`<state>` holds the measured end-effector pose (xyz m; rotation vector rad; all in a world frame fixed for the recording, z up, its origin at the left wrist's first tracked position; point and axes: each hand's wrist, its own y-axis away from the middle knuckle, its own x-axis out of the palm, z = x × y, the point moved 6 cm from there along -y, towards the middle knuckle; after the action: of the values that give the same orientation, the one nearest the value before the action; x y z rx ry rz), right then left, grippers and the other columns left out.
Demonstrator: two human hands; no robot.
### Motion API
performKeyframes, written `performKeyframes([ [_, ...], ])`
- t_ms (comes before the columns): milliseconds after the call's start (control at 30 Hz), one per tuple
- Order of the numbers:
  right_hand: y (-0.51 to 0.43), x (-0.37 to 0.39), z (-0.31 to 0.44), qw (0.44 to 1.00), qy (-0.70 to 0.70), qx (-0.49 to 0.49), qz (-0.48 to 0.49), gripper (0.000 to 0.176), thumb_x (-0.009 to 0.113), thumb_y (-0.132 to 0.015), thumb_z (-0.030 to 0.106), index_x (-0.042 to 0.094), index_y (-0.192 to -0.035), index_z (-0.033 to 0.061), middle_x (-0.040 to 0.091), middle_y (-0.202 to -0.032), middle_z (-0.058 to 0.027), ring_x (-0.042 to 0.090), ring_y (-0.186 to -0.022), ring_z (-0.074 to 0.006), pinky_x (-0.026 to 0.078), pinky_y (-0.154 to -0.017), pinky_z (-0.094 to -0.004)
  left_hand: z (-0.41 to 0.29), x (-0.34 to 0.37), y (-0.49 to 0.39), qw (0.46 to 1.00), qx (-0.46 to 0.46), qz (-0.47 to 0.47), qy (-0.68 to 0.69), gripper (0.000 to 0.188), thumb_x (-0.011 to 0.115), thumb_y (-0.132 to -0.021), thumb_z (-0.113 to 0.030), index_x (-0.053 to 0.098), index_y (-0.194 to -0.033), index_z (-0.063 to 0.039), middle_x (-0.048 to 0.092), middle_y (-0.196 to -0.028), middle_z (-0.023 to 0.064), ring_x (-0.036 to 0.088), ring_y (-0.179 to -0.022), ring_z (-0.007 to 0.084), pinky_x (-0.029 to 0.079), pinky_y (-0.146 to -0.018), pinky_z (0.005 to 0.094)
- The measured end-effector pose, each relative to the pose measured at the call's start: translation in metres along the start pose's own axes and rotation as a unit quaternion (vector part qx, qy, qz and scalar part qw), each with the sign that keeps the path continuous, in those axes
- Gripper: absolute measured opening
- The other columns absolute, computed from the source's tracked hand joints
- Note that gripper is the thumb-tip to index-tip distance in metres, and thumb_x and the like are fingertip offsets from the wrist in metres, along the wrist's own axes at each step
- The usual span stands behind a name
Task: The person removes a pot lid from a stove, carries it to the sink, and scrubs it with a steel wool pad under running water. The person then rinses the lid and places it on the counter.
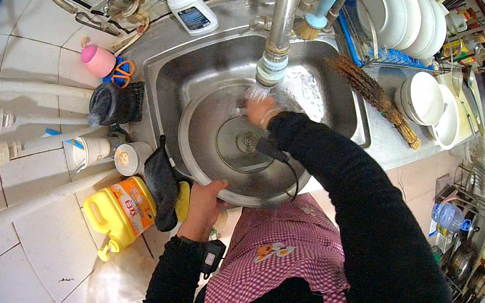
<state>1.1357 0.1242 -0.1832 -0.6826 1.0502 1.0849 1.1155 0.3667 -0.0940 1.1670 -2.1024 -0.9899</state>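
Observation:
A round metal basin [191, 152] sits in the stainless steel sink [170, 77], its near side reaching over the sink's front edge. My left hand [206, 203] grips the basin's near-left rim, thumb on top and the other fingers mostly hidden beneath. Over the far part of the basin, my right hand [260, 111] is under water running from the faucet [272, 67]. Spray blurs its fingers, so I cannot tell whether they hold anything. A dark strap device hangs at the right wrist.
Left of the sink are a yellow detergent jug [122, 208], a black cloth pouch [163, 181] and a white spray bottle [189, 8]. To the right lie a straw whisk brush [376, 97], stacked white bowls [419, 99] and a rack of white plates [390, 17]. A blue-handled brush [321, 8] hangs behind.

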Motion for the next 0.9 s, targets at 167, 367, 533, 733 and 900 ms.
performKeyframes([
  [167,0.033,-0.028,0.018,0.976,-0.211,0.048,-0.018,0.028,0.055,-0.069,0.002,0.063,-0.096,0.0042,0.063,-0.088,-0.0175,0.06,-0.085,-0.0363,0.049,-0.076,-0.043,-0.002,-0.009,-0.008,1.0,0.002,0.003,0.009,0.011,0.061,-0.076,-0.005,0.057,-0.083,0.003,0.058,-0.073,0.0067,0.058,-0.057,0.0198,0.048,-0.045,0.0296],
  [367,-0.011,-0.067,0.126,0.934,-0.282,-0.165,-0.146,0.037,0.05,-0.073,-0.001,0.057,-0.109,0.0044,0.054,-0.11,-0.0164,0.051,-0.107,-0.0341,0.043,-0.091,-0.0382,-0.001,0.001,0.004,0.999,0.011,0.019,0.04,0.037,0.06,-0.074,0.002,0.05,-0.11,0.002,0.058,-0.09,0.0098,0.06,-0.079,0.0234,0.052,-0.065,0.0349],
  [533,-0.033,-0.06,0.014,0.951,-0.221,0.099,-0.191,0.03,0.049,-0.079,0.009,0.059,-0.107,0.005,0.055,-0.105,-0.021,0.053,-0.099,-0.0377,0.044,-0.086,-0.0428,0.007,-0.003,0.016,0.997,0.024,0.01,0.074,0.055,0.058,-0.073,0.008,0.039,-0.124,0.002,0.054,-0.111,0.0127,0.059,-0.094,0.0272,0.05,-0.08,0.0385],
  [733,0.047,-0.041,-0.065,0.972,-0.039,0.23,0.006,0.024,0.048,-0.083,0.012,0.061,-0.101,0.0008,0.057,-0.1,-0.0251,0.058,-0.091,-0.0414,0.048,-0.079,-0.0447,0.028,-0.037,0.002,0.997,-0.009,-0.043,0.057,0.035,0.062,-0.074,-0.001,0.049,-0.106,0.003,0.057,-0.088,0.0097,0.059,-0.082,0.0229,0.051,-0.072,0.0363],
  [900,0.078,-0.049,-0.073,0.957,-0.063,0.247,0.139,0.021,0.051,-0.079,0.005,0.063,-0.095,0.0003,0.06,-0.094,-0.0231,0.059,-0.088,-0.039,0.049,-0.076,-0.044,0.015,-0.037,-0.005,0.996,0.059,0.003,0.073,0.055,0.058,-0.075,0.004,0.04,-0.126,-0.001,0.054,-0.108,0.0105,0.057,-0.093,0.0258,0.047,-0.081,0.0376],
])
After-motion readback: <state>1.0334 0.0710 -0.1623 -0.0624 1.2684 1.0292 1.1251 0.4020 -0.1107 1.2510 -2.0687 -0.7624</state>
